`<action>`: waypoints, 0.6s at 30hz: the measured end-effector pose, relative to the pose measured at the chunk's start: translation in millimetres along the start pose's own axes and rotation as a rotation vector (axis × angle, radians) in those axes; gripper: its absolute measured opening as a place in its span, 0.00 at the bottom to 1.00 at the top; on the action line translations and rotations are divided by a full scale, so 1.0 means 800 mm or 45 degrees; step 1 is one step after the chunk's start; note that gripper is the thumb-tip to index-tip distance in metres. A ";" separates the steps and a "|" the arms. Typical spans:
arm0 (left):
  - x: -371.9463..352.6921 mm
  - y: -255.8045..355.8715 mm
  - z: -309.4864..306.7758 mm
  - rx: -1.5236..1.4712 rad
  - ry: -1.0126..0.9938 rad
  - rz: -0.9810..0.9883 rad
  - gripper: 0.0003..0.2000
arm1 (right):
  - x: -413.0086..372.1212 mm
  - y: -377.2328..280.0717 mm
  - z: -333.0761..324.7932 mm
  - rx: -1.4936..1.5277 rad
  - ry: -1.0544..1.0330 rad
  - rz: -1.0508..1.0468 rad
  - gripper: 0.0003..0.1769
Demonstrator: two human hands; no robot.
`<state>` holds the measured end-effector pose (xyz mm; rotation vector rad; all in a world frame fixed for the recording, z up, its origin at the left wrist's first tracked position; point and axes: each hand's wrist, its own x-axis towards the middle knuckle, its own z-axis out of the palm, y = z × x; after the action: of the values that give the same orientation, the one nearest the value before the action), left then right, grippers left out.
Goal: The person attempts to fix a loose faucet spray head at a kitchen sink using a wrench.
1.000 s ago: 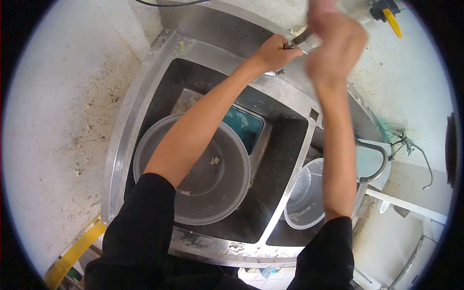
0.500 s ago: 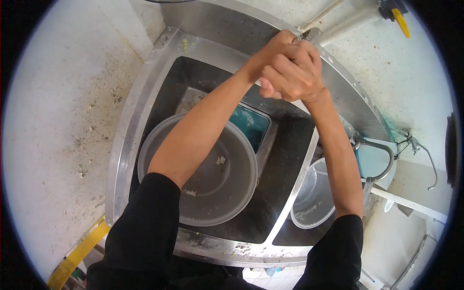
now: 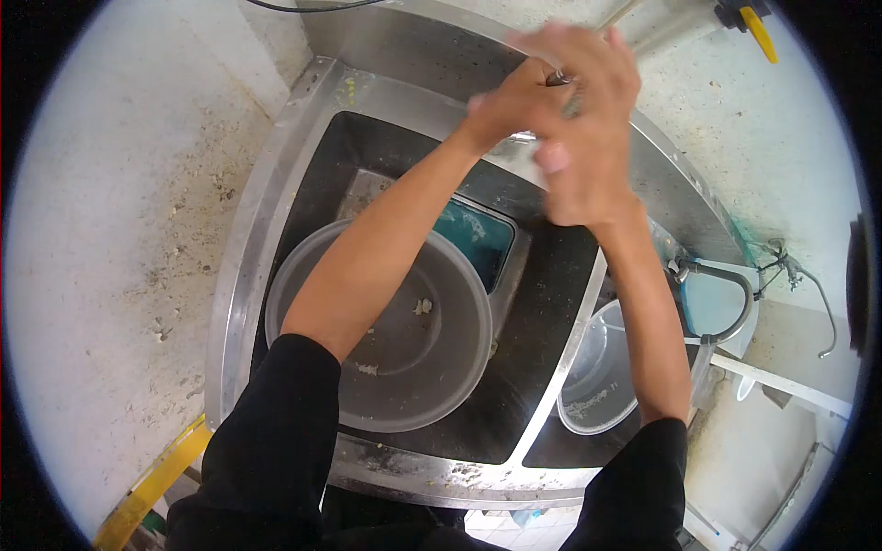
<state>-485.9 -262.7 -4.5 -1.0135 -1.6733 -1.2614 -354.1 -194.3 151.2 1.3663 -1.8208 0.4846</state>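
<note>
My left hand (image 3: 522,103) is at the back of the sink, fingers curled around a metal faucet (image 3: 557,79); only small pieces of it show between my hands. In front and to the right, my right hand (image 3: 593,129) is smeared by motion, its fingers stretched out and apart, covering part of my left hand. Below my left forearm, a large grey round basin (image 3: 432,367) stands in the left sink compartment, with pale food scraps (image 3: 423,306) inside. Behind the basin lies a teal tray (image 3: 473,237), partly hidden by my arm.
A metal divider (image 3: 560,390) separates the two sink compartments. The right one holds a pale tub (image 3: 597,381). Beyond it is a curved grey pipe (image 3: 740,298). A yellow valve handle (image 3: 759,35) sits at the upper right, and a stained wall (image 3: 138,230) rises on the left.
My right hand has opened from its curled grip over my left hand and shifted slightly right. The ribbed metal hose seen above my hands is now mostly covered. My left hand stays nearly in place.
</note>
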 end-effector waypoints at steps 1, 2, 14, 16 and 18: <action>-0.001 0.004 0.001 0.076 0.005 0.123 0.14 | 0.002 0.002 -0.009 0.124 0.019 0.140 0.20; -0.003 0.007 0.002 0.153 0.017 0.245 0.14 | 0.004 0.003 -0.018 0.254 0.053 0.280 0.23; 0.024 0.107 -0.055 -0.783 0.041 -0.900 0.07 | -0.016 0.001 0.009 0.356 -0.009 0.546 0.36; 0.025 0.099 -0.058 -0.692 -0.062 -0.821 0.07 | -0.013 -0.004 0.021 0.347 0.033 0.574 0.35; 0.031 0.107 -0.066 -0.712 -0.053 -0.787 0.08 | -0.015 -0.002 0.032 0.342 0.078 0.605 0.34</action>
<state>-409.5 -295.2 57.6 -0.8471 -1.7731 -2.2139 -360.5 -205.3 125.6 1.0611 -2.0863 1.0378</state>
